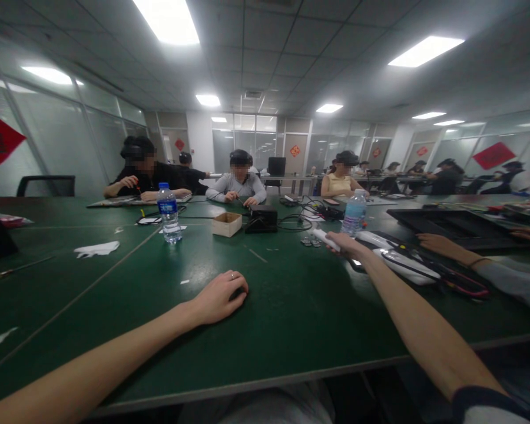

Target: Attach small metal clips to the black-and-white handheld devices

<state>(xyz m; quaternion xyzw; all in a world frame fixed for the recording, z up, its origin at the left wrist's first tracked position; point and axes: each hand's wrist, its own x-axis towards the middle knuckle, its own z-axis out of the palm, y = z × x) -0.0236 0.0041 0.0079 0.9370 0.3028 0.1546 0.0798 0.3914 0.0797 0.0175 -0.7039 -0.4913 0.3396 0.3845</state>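
Observation:
My left hand [223, 297] rests palm down on the green tabletop [287, 312]. Its fingers are loosely bent, with a gap between thumb and forefinger and nothing visible in it. To the right, my right hand [351, 244] is closed around a slim white object [324, 238], whose exact kind I cannot make out. Small metallic pieces [310, 242] lie just left of that hand. White rounded parts with dark cables [406, 266] lie to its right. Behind the hand stands a bottle with a pale blue label [354, 213].
A water bottle [169, 215], an open wooden box [227, 224] and a black device [261, 219] stand across the table. A white glove-like cloth [96, 249] lies left. At right, another person's hand [444, 244] is near a black tray [459, 227]. Several people sit opposite.

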